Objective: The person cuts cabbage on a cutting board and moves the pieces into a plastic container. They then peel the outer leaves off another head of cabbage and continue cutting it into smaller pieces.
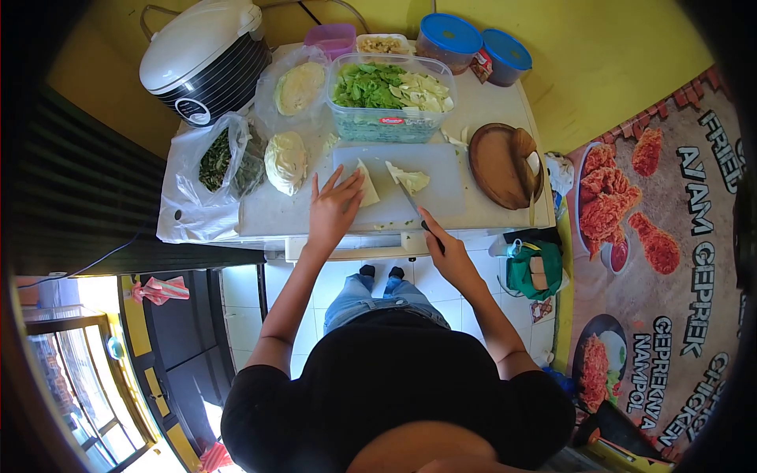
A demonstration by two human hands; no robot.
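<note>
The person stands at the worktop (pixel 489 102) with both arms stretched out over a pale cutting board (pixel 438 169). The left hand (pixel 333 209) lies flat with its fingers spread, the fingertips pressing a cabbage wedge (pixel 368 188) down on the board. The right hand (pixel 443 251) is curled tight round the dark handle of a knife (pixel 412 203), whose blade slants up across the board and ends just beside a second cabbage piece (pixel 410 180). The two pieces lie near each other in the middle of the board, apart.

Behind the board stands a clear tub (pixel 392 118) filled with green leaves and pale cabbage scraps. To its left a cabbage half (pixel 300 87) sits in a clear bag, and another cabbage half (pixel 285 162) lies below it, next to a bag of greens (pixel 225 158). A rice cooker (pixel 205 59) stands at the far left corner. At the right of the board lies a round wooden plate (pixel 498 165). Two blue-lidded tubs (pixel 473 39) stand at the back, near a small pink box (pixel 331 38).
</note>
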